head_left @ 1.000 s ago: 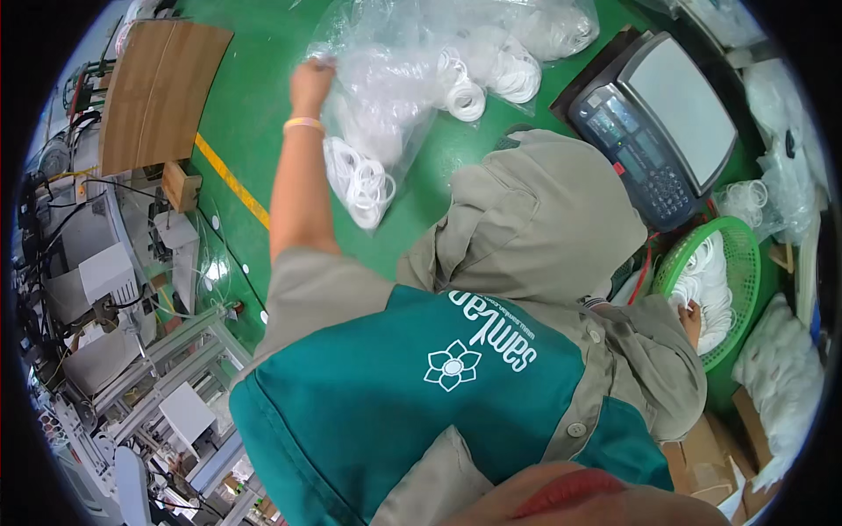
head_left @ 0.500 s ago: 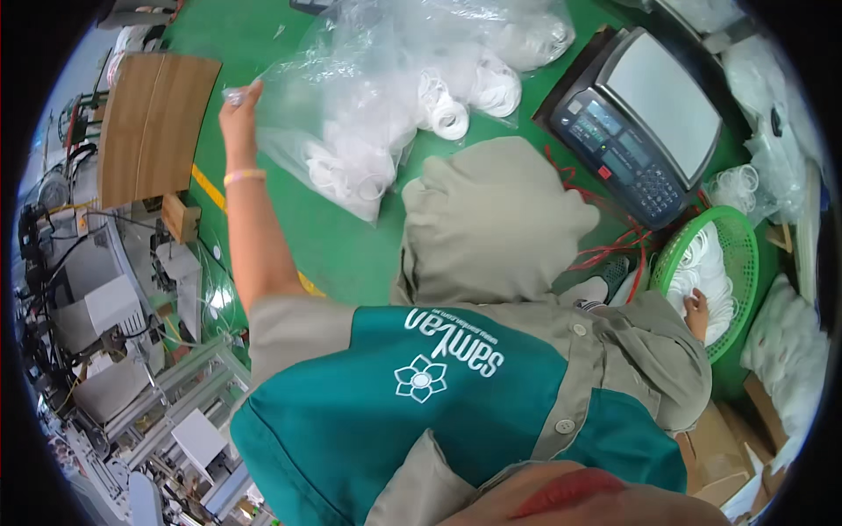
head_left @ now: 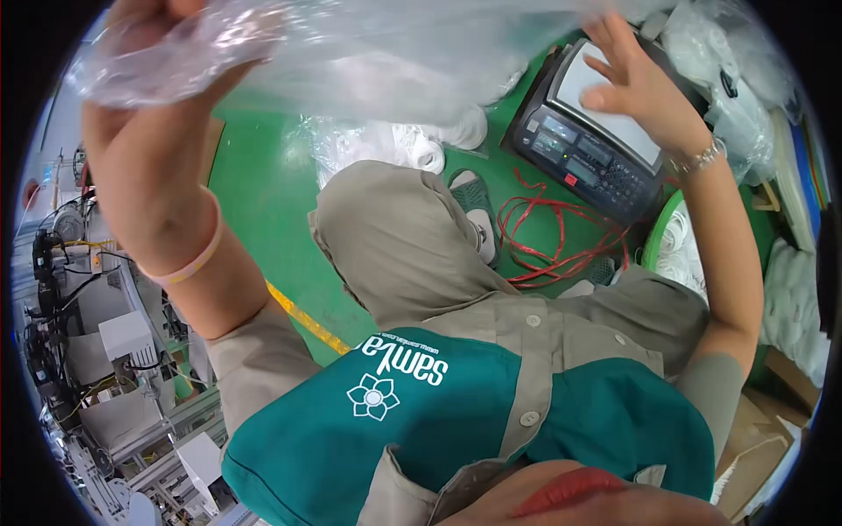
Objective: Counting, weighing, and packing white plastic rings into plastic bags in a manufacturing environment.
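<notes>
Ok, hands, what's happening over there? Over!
Left hand gripping clear plastic bag. Right hand raised, open, bag contact unclear. Bag blocking part of the view. Red string looped on floor near scale.

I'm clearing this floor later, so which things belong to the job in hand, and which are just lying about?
Apparently in the job:
- clear plastic bag, bunched at the left hand; right hand open
- white rings on the floor
- green basket, perhaps

Apparently lying about:
- red cord
- cardboard
</notes>
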### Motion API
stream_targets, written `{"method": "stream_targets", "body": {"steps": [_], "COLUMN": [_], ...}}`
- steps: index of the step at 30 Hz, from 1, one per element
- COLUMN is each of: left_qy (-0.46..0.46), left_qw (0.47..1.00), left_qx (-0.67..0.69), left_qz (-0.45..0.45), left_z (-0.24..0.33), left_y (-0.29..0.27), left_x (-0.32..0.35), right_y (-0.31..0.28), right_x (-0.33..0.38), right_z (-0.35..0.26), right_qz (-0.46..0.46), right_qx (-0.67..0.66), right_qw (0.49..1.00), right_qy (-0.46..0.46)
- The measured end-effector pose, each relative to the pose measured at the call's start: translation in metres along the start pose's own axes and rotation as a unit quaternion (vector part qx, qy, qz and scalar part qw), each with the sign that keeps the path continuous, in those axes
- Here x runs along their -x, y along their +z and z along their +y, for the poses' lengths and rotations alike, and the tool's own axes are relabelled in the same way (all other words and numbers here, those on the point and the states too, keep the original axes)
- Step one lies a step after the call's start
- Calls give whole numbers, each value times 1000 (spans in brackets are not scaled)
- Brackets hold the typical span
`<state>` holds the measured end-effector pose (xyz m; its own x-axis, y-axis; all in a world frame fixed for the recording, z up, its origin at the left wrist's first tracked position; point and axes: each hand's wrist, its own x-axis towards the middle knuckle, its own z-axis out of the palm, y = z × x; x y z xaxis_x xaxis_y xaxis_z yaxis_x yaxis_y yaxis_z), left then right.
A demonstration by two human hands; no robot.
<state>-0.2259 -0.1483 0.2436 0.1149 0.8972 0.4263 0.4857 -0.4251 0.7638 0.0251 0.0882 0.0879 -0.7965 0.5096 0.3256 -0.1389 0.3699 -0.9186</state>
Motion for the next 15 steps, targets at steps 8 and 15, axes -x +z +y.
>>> {"method": "stream_targets", "body": {"steps": [8,15], "left_qy": [-115,-63], "left_qw": [965,970], "left_qx": [-232,-200], "left_qz": [47,-124], "left_z": [-63,-114], "left_y": [87,153], "left_x": [1,17], "right_y": [-43,-20], "right_x": [20,59], "right_z": [-25,-49], "right_qz": [-74,-17], "right_qx": [-379,-490], "right_qw": [922,863], "right_qy": [-13,121]}}
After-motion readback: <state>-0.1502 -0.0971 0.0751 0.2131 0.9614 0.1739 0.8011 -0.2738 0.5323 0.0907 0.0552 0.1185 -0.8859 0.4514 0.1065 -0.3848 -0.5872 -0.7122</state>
